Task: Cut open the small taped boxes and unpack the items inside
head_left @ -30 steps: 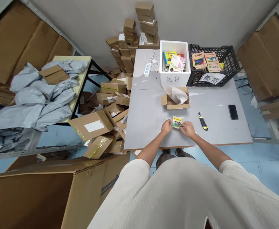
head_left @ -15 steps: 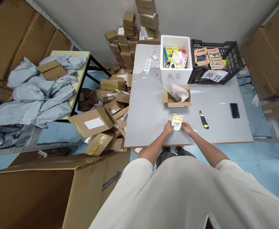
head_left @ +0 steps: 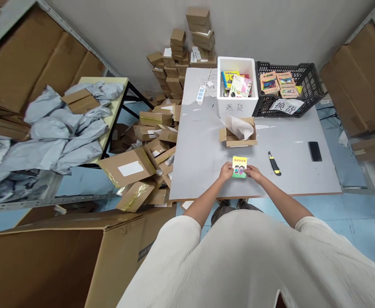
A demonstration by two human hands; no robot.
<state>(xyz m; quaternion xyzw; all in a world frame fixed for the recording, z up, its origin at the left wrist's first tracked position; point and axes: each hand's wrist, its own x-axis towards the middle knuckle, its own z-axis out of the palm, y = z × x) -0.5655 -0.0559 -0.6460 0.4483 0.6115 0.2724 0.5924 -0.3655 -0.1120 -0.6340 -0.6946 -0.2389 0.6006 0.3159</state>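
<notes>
A small book (head_left: 239, 167) with a yellow and green cover and two cartoon children is held between my hands, near the front edge of the grey table (head_left: 200, 154). My left hand (head_left: 226, 170) is closed on its left edge. On the opposite edge, my right hand (head_left: 254, 173) pinches the book with fingers and thumb. Just beyond it stands an open cardboard box (head_left: 241, 141) with crumpled white paper (head_left: 240, 127) inside. To the right lies a black and yellow utility knife (head_left: 274, 163).
At the back stand a white foam box (head_left: 237, 108) with books and a black crate (head_left: 302, 107) with book stacks. A phone (head_left: 314, 151) lies at right, a power strip (head_left: 200, 95) at back left. Cartons (head_left: 132, 167) pile up left; grey parcels (head_left: 49, 128) cover a side table.
The book's cover has turned more squarely toward me, and my right hand has a fuller hold on its edge. The whole view has shifted slightly.
</notes>
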